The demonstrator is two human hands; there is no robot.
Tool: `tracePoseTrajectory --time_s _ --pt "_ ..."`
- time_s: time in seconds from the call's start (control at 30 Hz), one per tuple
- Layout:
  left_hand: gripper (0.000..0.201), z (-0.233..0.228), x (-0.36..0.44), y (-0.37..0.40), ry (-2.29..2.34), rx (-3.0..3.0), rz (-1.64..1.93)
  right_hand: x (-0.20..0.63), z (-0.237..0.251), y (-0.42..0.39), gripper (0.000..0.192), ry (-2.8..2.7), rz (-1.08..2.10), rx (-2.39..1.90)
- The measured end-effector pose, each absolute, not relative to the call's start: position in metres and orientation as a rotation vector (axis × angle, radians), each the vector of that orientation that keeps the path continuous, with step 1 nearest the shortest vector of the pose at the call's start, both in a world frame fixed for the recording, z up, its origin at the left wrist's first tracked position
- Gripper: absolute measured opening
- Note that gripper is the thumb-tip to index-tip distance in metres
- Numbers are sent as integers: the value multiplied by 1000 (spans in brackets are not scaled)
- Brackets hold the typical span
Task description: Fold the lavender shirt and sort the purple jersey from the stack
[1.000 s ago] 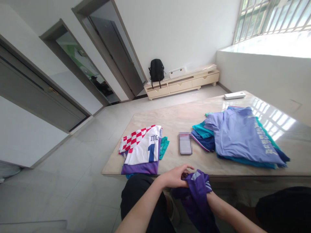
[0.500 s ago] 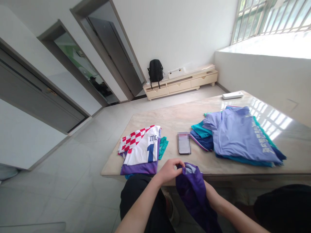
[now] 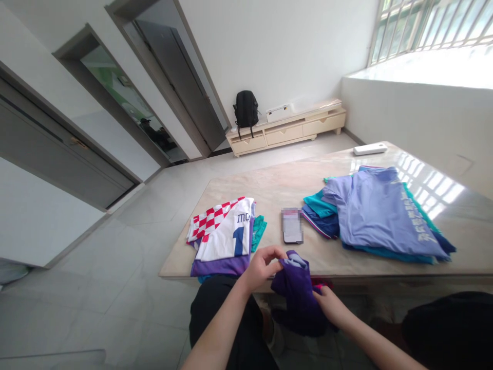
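Both my hands hold a dark purple garment [image 3: 296, 288] at the near edge of the marble table [image 3: 269, 190]. My left hand [image 3: 262, 264] pinches its upper left corner. My right hand [image 3: 327, 303] grips the cloth lower down on the right, partly hidden by it. On the table to the left lies a folded stack topped by a white and red-checked jersey [image 3: 225, 231]. A looser pile topped by a lilac shirt [image 3: 377, 210] lies on the right. A phone [image 3: 292, 226] rests between the two piles.
A white remote-like bar [image 3: 370, 149] lies at the table's far edge. Beyond the table a low cream cabinet [image 3: 287, 131] carries a black backpack [image 3: 245, 109]. Doors line the left wall and a barred window is at the top right.
The purple garment has been gathered into a smaller bunch. My right hand slid down along the cloth while my left hand shifted slightly left and up at its corner.
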State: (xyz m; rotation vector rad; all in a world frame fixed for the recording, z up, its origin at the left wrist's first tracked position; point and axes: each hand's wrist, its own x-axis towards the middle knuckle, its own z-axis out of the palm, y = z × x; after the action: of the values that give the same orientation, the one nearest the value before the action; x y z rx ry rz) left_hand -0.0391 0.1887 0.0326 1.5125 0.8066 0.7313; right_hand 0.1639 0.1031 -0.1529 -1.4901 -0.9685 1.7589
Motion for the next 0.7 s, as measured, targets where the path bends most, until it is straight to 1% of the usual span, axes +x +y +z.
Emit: tracePoseTrajectory --time_s 0.17,0.27,0.4,0.57,0.7 --pt "26 24 -43 189 831 1379 779 165 -159 102 31 -1174 1657 -1617" --pt "28 21 -46 190 838 1277 860 167 -156 104 29 -1279 1610 -1634" --pt "30 24 -47 191 851 1139 957 173 -151 109 23 -1368 1468 -1635" --pt "27 29 -52 193 879 1007 1039 181 -139 112 27 -1391 1308 -1680" --pt "25 31 -59 196 924 972 1088 188 -118 112 29 -1303 1289 -1573"
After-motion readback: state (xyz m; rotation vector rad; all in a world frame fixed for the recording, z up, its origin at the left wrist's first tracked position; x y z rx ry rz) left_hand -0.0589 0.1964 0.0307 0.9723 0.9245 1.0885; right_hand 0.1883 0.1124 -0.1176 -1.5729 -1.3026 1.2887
